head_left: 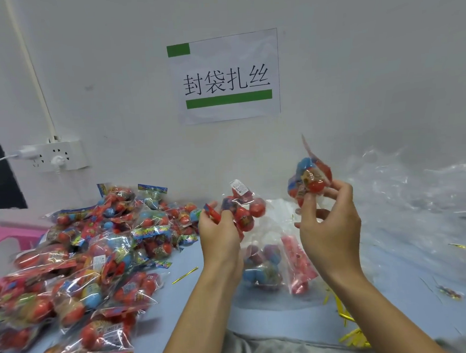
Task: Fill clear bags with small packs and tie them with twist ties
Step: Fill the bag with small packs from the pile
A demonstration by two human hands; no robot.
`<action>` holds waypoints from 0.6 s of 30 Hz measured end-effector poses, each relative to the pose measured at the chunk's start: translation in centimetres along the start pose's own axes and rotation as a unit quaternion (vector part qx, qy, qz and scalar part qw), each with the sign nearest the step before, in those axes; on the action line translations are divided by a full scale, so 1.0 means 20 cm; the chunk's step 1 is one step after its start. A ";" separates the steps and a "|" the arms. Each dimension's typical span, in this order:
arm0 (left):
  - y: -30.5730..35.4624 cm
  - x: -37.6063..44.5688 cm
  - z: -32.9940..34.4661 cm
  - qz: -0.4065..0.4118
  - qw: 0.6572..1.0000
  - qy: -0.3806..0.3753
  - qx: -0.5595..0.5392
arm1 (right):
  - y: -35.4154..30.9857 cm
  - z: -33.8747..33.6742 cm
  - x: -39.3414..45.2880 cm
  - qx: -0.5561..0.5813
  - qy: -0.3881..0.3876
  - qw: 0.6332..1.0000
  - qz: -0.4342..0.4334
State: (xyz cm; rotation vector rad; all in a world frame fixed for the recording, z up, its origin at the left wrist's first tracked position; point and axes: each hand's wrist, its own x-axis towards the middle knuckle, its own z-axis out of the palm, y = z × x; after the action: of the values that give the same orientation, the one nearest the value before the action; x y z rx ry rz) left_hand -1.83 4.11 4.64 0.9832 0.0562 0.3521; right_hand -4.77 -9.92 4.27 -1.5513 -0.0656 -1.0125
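My left hand [220, 231] grips a small pack of red balls [245, 206] above the table. My right hand [328, 220] is raised higher and pinches another small pack [311, 182] of red and blue balls by its lower edge. Below and between the hands a clear bag [265, 268] lies on the table with packs inside it, its mouth toward the wall. A gold twist tie [185, 275] lies loose on the blue table left of my left forearm. More gold twist ties [347, 323] are scattered beside my right forearm.
A big heap of small packs [91, 252] covers the left of the table. A pile of empty clear bags [414, 195] fills the right side. A paper sign [226, 76] and a power strip [56, 156] hang on the wall. Something pink [5, 235] shows at the far left.
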 end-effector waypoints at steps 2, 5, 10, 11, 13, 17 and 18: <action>0.01 0.00 0.00 0.003 1.000 -0.003 0.006 | 0.00 0.02 -0.02 -0.006 -0.020 0.999 -0.024; 0.01 -0.03 0.03 -0.019 0.999 -0.043 0.018 | 0.02 0.05 -0.05 -0.014 -0.088 0.995 -0.039; 0.01 -0.06 0.07 -0.006 0.993 -0.121 -0.017 | 0.04 0.06 -0.08 -0.056 -0.175 0.983 -0.014; 0.01 -0.07 0.07 -0.007 0.989 -0.143 -0.027 | 0.04 0.06 -0.09 -0.060 -0.184 0.981 -0.009; 0.02 -0.08 0.07 -0.011 0.983 -0.179 -0.035 | 0.04 0.06 -0.09 -0.056 -0.200 0.978 -0.002; 0.02 -0.08 0.05 -0.040 0.967 -0.238 -0.082 | 0.03 0.05 -0.09 -0.038 -0.202 0.979 0.008; 0.01 -0.07 0.04 -0.036 0.967 -0.234 -0.093 | 0.03 0.05 -0.08 -0.030 -0.193 0.981 0.011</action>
State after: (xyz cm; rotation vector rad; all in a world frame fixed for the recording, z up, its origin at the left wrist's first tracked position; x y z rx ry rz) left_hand -3.09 3.12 5.13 0.8549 -0.3646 0.0490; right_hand -4.95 -8.52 2.86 -1.7819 -0.2888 -0.6893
